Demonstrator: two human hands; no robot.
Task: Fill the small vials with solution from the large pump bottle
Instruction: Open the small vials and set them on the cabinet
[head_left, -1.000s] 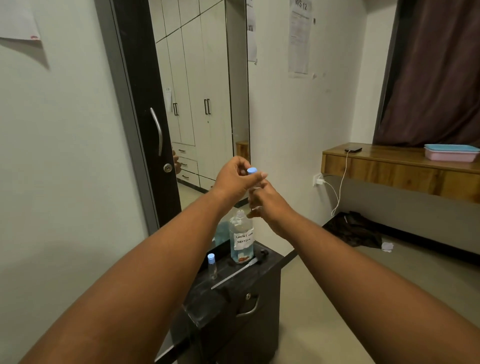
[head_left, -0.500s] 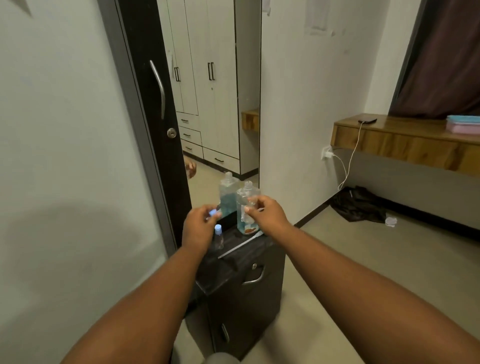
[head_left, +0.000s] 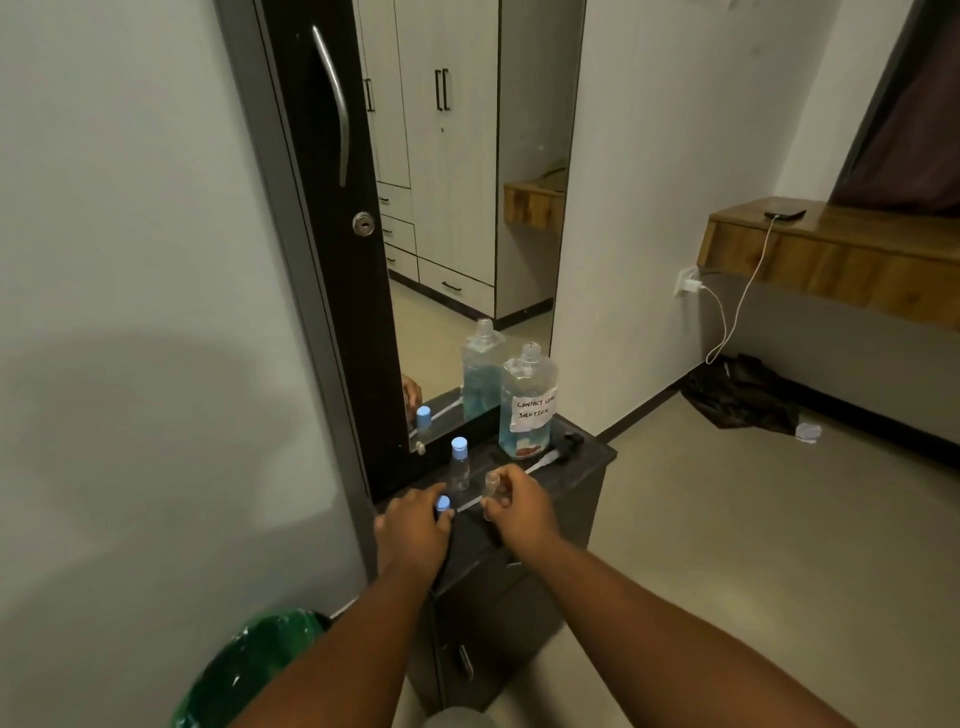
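The large clear bottle of blue solution, labelled by hand, stands open-necked at the back of the dark cabinet top. Its black pump with a white tube lies beside it. A capped vial with a blue cap stands near the mirror. My right hand grips an uncapped clear vial upright, low over the cabinet top. My left hand pinches the blue cap just left of it.
A mirror in a dark frame rises behind the cabinet and reflects the bottles. A green bin stands at the lower left. A wooden shelf with a charging phone is on the right wall. Dark cloth lies on the floor.
Both hands have come down from chest height to the cabinet top. The blue cap has come off the vial and is now in my left hand, apart from the vial in my right.
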